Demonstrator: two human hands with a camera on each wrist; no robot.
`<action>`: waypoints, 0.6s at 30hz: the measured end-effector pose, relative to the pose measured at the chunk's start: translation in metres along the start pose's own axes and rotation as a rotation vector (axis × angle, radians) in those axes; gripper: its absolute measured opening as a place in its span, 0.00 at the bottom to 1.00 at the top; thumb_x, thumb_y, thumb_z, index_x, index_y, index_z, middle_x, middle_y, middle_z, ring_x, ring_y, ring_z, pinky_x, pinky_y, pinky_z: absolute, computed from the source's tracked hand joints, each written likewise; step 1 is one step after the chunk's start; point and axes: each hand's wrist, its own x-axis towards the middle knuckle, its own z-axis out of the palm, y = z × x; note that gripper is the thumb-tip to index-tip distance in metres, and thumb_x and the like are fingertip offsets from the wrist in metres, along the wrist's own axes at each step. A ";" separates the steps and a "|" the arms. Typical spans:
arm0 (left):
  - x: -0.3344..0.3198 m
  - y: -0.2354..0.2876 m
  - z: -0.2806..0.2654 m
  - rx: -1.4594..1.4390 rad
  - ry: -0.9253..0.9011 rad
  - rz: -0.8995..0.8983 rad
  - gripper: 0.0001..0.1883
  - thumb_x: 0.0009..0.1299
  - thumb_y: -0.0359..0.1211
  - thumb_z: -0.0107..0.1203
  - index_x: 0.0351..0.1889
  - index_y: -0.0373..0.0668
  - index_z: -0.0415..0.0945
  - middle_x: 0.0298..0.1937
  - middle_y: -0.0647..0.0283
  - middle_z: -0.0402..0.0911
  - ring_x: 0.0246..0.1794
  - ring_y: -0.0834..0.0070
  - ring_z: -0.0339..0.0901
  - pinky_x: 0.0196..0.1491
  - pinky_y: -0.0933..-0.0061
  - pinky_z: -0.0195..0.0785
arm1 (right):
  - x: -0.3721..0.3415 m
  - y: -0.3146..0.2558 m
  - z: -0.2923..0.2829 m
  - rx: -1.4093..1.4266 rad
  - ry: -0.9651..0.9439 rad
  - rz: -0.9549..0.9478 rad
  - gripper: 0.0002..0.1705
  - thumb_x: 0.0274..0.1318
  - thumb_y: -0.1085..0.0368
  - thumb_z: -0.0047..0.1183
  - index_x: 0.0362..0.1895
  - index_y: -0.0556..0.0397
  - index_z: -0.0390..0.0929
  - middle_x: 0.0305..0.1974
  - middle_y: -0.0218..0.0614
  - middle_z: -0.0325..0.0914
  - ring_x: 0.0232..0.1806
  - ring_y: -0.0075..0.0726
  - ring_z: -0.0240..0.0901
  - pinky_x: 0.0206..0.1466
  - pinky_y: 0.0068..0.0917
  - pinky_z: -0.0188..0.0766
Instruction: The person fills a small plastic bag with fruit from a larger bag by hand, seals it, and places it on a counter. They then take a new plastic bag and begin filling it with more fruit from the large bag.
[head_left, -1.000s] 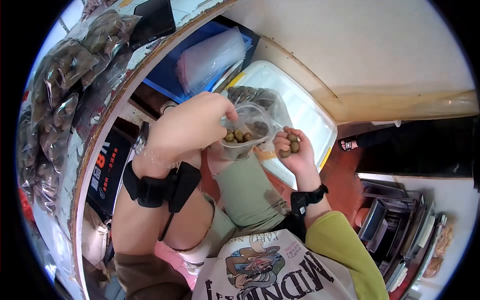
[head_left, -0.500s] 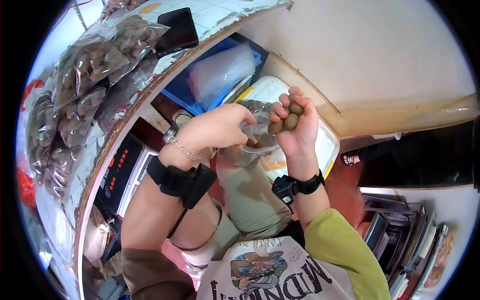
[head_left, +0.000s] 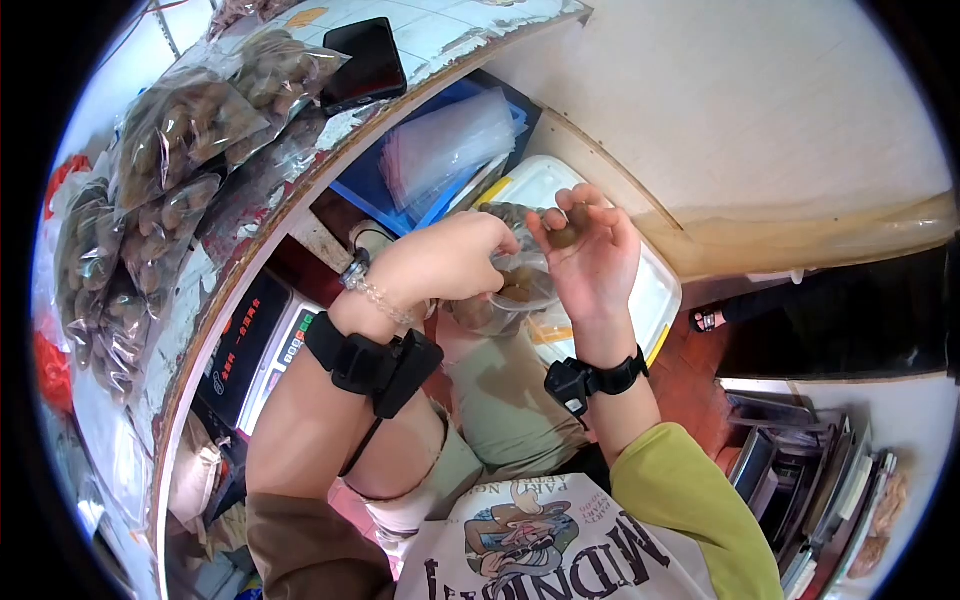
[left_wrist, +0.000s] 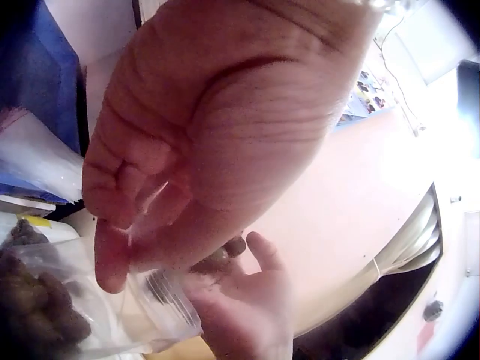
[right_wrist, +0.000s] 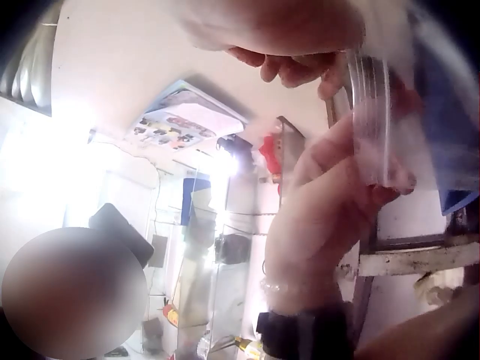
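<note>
The left hand point(head_left: 435, 262) pinches the rim of 1 clear bag point(head_left: 490, 318) with ridged strips along its mouth; brown balls point(head_left: 520, 283) lie inside it. The right hand point(head_left: 595, 265), palm up just beside the mouth, holds at least 2 loose balls point(head_left: 567, 235) in its curled fingers. Near both hands is a white tub point(head_left: 655, 290) with yellow edging. A blue bin point(head_left: 365, 205) holds a stack of clear sleeves point(head_left: 445, 150). On the counter point(head_left: 440, 40), filled bags point(head_left: 185, 130) of brown balls lie near 1 black phone point(head_left: 365, 65). Red Chinese characters mark a black box point(head_left: 235, 350); the shirt point(head_left: 520, 510) shows "MIDN", its remaining letters hard to read.
</note>
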 end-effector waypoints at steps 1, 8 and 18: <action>-0.001 0.010 -0.005 -0.029 -0.046 -0.083 0.22 0.55 0.25 0.56 0.50 0.32 0.76 0.39 0.45 0.81 0.38 0.59 0.81 0.42 0.64 0.73 | 0.000 0.002 -0.002 0.051 -0.032 0.014 0.11 0.54 0.64 0.39 0.38 0.53 0.70 0.33 0.34 0.70 0.35 0.33 0.68 0.56 0.43 0.69; 0.001 -0.004 0.003 0.085 0.016 0.026 0.21 0.55 0.24 0.54 0.49 0.31 0.77 0.37 0.45 0.81 0.36 0.60 0.82 0.41 0.65 0.74 | 0.002 0.010 -0.009 0.109 -0.095 0.008 0.18 0.53 0.61 0.41 0.47 0.55 0.69 0.36 0.38 0.73 0.37 0.37 0.70 0.61 0.44 0.64; -0.001 0.006 -0.006 0.052 -0.127 -0.141 0.19 0.57 0.25 0.52 0.49 0.35 0.75 0.48 0.49 0.76 0.52 0.60 0.74 0.53 0.66 0.68 | -0.026 -0.016 -0.027 0.133 -0.128 -0.056 0.20 0.54 0.58 0.45 0.49 0.55 0.67 0.43 0.39 0.71 0.42 0.37 0.68 0.52 0.39 0.65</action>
